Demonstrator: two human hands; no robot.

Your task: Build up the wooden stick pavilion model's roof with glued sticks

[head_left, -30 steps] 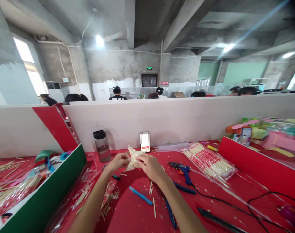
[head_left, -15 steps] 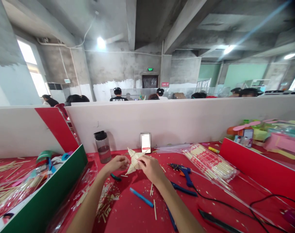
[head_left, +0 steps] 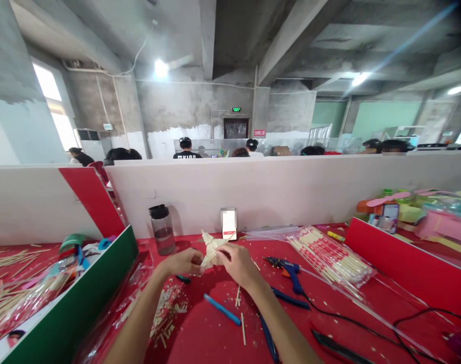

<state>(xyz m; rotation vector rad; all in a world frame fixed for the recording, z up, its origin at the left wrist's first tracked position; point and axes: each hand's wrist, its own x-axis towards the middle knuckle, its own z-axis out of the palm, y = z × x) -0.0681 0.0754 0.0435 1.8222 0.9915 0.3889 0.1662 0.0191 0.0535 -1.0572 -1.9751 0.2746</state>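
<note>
A pale star-shaped piece built from thin wooden sticks (head_left: 211, 248) is held up over the red table. My right hand (head_left: 236, 260) pinches its right side between thumb and fingers. At its lower left point, my left hand (head_left: 185, 262) has its fingers curled closed on the tip. Below the hands lie a blue pen (head_left: 222, 309) and a few loose sticks (head_left: 243, 328). A phone with a bright screen (head_left: 229, 225) leans on the partition just behind the star.
A water bottle (head_left: 163, 230) stands back left. To the right are a blue glue gun (head_left: 289, 270) with its black cord, blue-handled pliers (head_left: 290, 298), a black tool (head_left: 338, 348) and bagged sticks (head_left: 331, 255). Green (head_left: 82, 298) and red (head_left: 412, 270) dividers flank the workspace. Stick scraps (head_left: 168, 318) lie left.
My left hand has moved right and down to the star's lower left point, its fingers now closed there. The right hand keeps its pinch. The whole view has shifted slightly.
</note>
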